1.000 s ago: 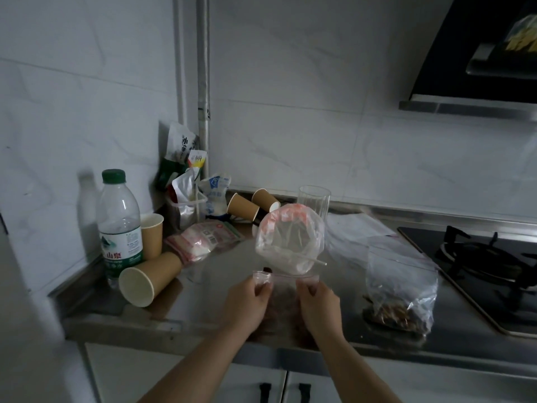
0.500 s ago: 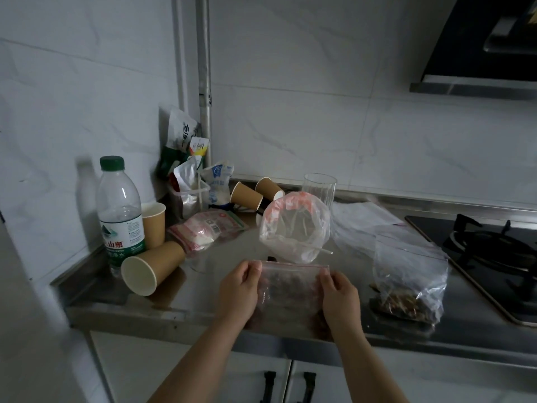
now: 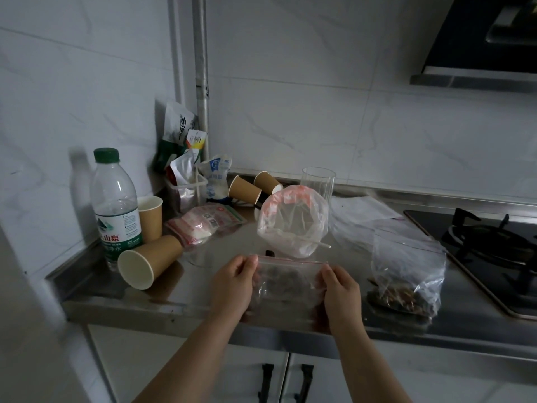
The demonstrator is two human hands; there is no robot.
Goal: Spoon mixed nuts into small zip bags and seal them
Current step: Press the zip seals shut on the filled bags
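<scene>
A small clear zip bag (image 3: pixel 287 282) with dark nuts inside and a red zip line is held upright over the steel counter (image 3: pixel 203 298) near its front edge. My left hand (image 3: pixel 232 283) pinches its top left corner. My right hand (image 3: pixel 340 292) pinches its top right corner. Behind it stands an open clear bag with a pink rim (image 3: pixel 293 222), and a thin stick pokes out of it. A larger clear bag of mixed nuts (image 3: pixel 406 274) stands to the right.
A water bottle (image 3: pixel 116 205) and paper cups (image 3: pixel 148 260) crowd the left. Snack packets (image 3: pixel 203 222), a glass (image 3: pixel 318 181) and more cups sit at the back. A gas hob (image 3: pixel 494 245) is at the right; cabinet handles (image 3: pixel 286 382) are below.
My hands slid apart along the top of the small bag, from its middle to its two corners. The camera view tilted slightly downward.
</scene>
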